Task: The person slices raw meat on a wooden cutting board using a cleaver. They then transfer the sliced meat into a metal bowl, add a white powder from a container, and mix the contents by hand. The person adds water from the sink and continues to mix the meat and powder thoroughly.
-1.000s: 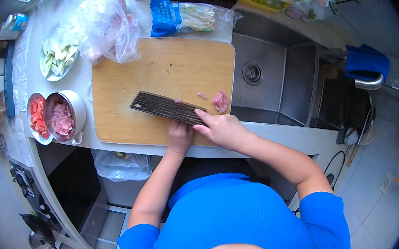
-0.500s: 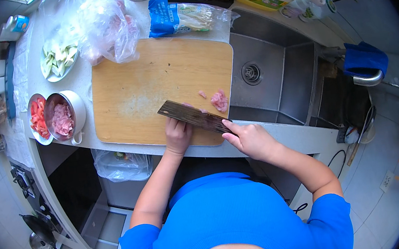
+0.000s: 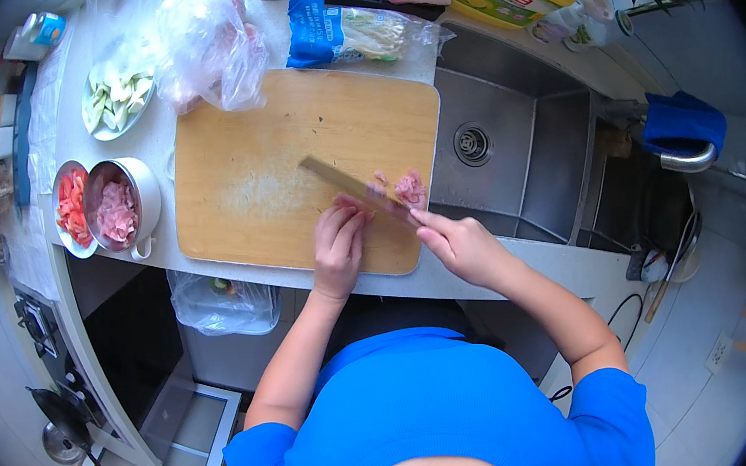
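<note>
- The right hand (image 3: 458, 243), at 4 o'clock from the board's centre, is closed round the near end of a long, straight, greyish metal knife (image 3: 343, 182), whose far end points to 10 o'clock.
- The left hand (image 3: 338, 248), at 6 o'clock, has its fingers bunched narrow, holding a small pink piece of raw meat (image 3: 347, 202) just beside the blade; I cannot tell whether the 2 touch.
- A small heap of chopped pink meat (image 3: 409, 188) lies at 3 o'clock on the tan, rectangular cutting board (image 3: 240, 137), which rests on the white table (image 3: 154, 134).
- At 9 o'clock, a round white handled cup (image 3: 145, 191) of pink meat stands beside a white oval plate (image 3: 81, 252) of red pieces.
- At 3 o'clock, beyond the board, is a grey steel sink (image 3: 487, 98).
</note>
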Available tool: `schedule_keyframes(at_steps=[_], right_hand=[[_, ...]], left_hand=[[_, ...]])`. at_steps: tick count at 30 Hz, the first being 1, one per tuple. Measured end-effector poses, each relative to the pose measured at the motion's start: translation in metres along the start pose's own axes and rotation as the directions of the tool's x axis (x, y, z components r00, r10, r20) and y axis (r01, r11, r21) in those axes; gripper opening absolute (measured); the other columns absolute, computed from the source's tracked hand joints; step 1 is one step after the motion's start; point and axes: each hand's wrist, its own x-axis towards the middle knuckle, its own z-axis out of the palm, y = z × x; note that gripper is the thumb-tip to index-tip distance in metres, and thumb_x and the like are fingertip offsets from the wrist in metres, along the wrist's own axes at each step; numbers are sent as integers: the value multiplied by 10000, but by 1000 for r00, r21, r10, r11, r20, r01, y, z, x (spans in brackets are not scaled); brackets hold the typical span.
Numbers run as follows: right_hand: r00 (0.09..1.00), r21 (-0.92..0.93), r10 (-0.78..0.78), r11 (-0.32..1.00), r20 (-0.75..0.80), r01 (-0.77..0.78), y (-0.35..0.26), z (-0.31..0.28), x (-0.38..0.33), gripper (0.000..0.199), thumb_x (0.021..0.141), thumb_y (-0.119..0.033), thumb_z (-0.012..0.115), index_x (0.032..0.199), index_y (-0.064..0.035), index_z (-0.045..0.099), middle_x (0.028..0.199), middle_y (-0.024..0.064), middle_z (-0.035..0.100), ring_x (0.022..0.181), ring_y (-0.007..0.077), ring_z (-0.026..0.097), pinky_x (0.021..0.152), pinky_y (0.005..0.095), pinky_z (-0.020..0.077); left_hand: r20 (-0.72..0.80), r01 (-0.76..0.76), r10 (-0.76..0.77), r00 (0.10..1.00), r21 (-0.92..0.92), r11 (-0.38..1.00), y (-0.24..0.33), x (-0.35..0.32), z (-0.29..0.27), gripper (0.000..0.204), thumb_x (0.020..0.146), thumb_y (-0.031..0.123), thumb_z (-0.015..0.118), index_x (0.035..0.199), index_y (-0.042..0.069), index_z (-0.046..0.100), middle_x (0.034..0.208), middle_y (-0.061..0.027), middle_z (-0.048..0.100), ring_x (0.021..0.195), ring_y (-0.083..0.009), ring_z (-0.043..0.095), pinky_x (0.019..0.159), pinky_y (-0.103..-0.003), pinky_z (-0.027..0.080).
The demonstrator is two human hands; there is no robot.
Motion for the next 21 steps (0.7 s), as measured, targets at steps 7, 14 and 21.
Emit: schedule_keyframes(at_steps=[7,14,21], right_hand=[[994,-263,-23,963,110,52,-3,-3,-22,488,938,-408,506,1221,-13,548,717,226,647,660,389,649,604,451,533],[991,-330,-1,943,134,46,-19,30,31,474,929,-399,521,1237,-41,560,751,241,647,681,402,645,655,465,536],[999,-47,-33,998,-11,33,9,10,19,422,953,-373,481,1176,-33,595,898,250,657,773,403,652,707,473,533]], left_hand=[[-6,41,-40,999,44,998,-11,-11,16,295,743,-62,631,1034,-20,646,1051,-174,635,1003,-370,595,886,-429,486],[-36,29,-25,999,111,993,-13,-11,22,298,748,-10,655,1045,-3,646,1060,-162,644,1013,-359,600,908,-430,475],[-90,3,4,996,75,997,-5,-6,17,165,729,-43,663,892,-23,659,952,-153,645,952,-337,613,856,-414,498]])
